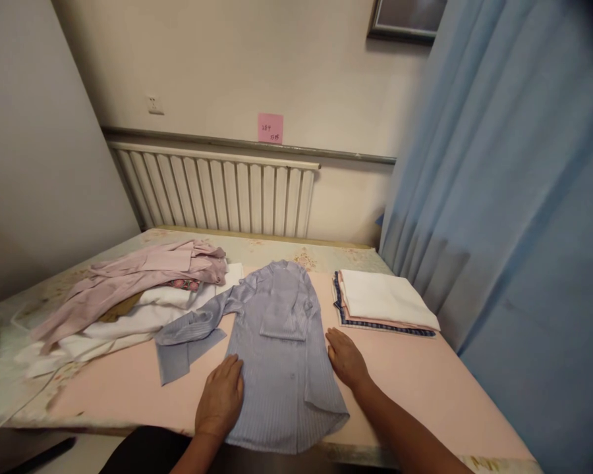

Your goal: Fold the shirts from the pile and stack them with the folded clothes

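On a pink cloth (405, 395), a blue striped shirt (264, 388) lies spread, its left sleeve (190, 332) bent outward. At its sides, the left hand (220, 395) rests with fingers together, the right hand (346, 357) half-curled; whether either pinches fabric, I cannot tell. The hem reaches the near edge, so slack could slip over; the twisted sleeve could set creases.

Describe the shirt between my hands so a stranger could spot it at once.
Find the white radiator, then the pink cloth in front of it. On that cloth, between the left hand and right hand, lies the shirt. It is blue-grey, finely striped and spread out, unlike the rumpled clothes pile to its left and the neatly folded stack to its right.
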`<state>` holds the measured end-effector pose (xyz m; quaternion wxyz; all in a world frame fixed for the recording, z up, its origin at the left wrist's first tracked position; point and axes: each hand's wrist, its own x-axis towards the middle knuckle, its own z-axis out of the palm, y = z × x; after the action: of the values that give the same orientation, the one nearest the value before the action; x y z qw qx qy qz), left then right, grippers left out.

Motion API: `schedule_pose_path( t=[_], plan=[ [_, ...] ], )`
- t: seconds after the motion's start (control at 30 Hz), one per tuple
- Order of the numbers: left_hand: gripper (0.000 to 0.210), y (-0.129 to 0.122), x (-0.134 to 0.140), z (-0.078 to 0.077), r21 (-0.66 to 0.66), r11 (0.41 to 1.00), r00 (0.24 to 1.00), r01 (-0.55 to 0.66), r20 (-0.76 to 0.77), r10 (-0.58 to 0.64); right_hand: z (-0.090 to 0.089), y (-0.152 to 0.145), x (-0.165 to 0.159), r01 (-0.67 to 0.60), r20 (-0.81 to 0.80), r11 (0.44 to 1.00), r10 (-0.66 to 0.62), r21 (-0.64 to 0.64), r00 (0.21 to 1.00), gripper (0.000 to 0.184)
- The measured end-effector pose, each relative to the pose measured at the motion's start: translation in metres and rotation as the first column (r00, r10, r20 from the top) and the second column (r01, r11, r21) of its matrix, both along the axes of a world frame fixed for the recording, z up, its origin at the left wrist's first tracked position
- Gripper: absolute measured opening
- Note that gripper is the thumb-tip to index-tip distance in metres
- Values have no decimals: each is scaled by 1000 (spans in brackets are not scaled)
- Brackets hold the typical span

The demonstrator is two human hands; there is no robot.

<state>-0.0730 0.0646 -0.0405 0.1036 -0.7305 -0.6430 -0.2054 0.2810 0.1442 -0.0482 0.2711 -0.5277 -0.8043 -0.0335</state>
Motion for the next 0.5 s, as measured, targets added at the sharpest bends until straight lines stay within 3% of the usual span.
schedule_pose_path(
  t=[0.13,0.3,0.5],
  plan=[
    [34,0,0,1,-21,1000,1000,-8,-30,8,0,0,-1,-3,-66,998,-1,-61,998,45],
    [36,1,1,2,-53,998,999,-18,-43,16,1,-5,-4,104,-227,973,-151,-205,962,45],
    [36,0,2,3,-56,998,999,-16,-45,14,3,-18,-15,206,-232,940,-272,-272,934,47]
  ],
)
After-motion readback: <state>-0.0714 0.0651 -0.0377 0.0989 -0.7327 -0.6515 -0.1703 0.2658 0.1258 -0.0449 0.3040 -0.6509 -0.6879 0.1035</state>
